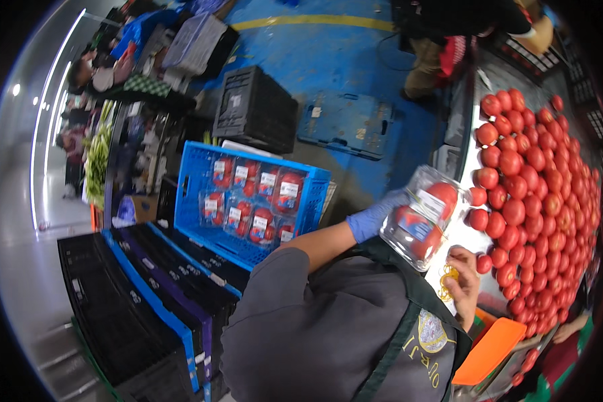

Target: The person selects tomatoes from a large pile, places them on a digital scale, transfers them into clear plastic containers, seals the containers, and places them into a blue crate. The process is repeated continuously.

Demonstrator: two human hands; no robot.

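Observation:
My left hand [382,213], in a blue glove, holds a clear plastic clamshell pack of tomatoes [422,216] with a printed label, tilted over the table's pale edge. Bare and partly curled, my right hand [463,284] is just beside the pack, its fingers at a bunch of yellow rubber bands [448,282]; whether it grips them I cannot tell. Loose red tomatoes [532,201] cover the table beyond both hands. On the other side, a blue plastic crate [254,156] holds several labelled tomato packs [261,226] in rows.
Stacked black crates [125,301] with blue and purple rims stand beside the blue crate. A black crate [256,108] and a flat blue one [346,123] are on the floor. An orange tray [490,352] sits near the table's edge. Other people are around, one across the table's far end.

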